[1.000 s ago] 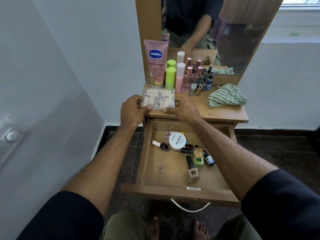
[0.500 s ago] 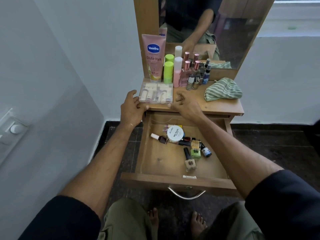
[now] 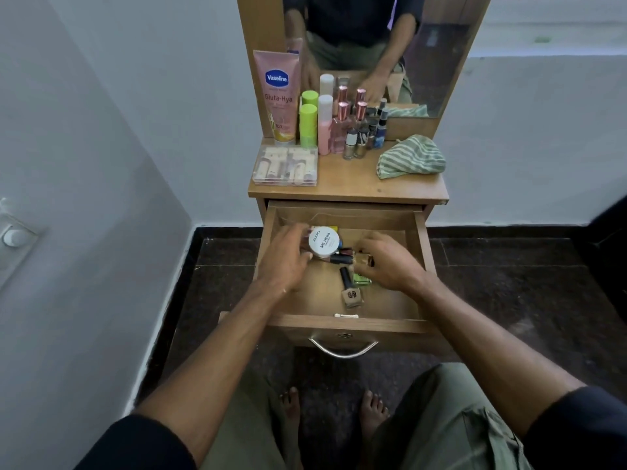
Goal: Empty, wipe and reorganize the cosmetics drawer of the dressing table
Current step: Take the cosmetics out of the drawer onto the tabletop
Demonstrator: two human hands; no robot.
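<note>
Both hands are in the drawer (image 3: 342, 322): left hand (image 3: 286, 257) grips one white jar (image 3: 324, 241). Right hand (image 3: 390, 262) pinches one gold bottle (image 3: 363, 259); one beige bottle (image 3: 351, 293) lies nearby.

The pink tube (image 3: 279, 96) standing at the back left of the tabletop (image 3: 356, 184) carries a blue oval badge reading "Vaseline", with "Gluta-Hya" below it and "10X" near its lower end. In the drawer (image 3: 342, 322), the white round lid (image 3: 324, 241) reads "ZUDIO" along one edge and "NAL POLISH" across the middle; smaller print under that is too fine to read. The beige bottle (image 3: 352, 296) lying nearer the drawer front bears a dark S-like logo.
</note>
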